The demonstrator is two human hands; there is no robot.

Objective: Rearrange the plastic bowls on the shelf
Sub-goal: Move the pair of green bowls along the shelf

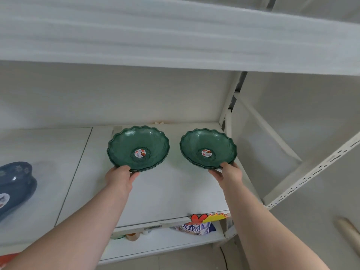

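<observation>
white shelf (165,193), two green bowl stacks (138,148) (208,149), blue bowls (16,184) at left

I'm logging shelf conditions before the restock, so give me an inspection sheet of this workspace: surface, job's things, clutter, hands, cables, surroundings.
Surface: white shelf board, mostly bare.
Job's things: two green scalloped bowls, left green bowl and right green bowl, side by side, apart, each with a round sticker inside; layered rims hint at stacks.
Clutter: blue bowl at the left edge.
Hands: left hand grips the left bowl's near rim; right hand grips the right bowl's near rim.
Cables: dark cord below the shelf.
Surroundings: upper shelf overhead; price tag on the front edge; packaged goods on the lower shelf.
</observation>
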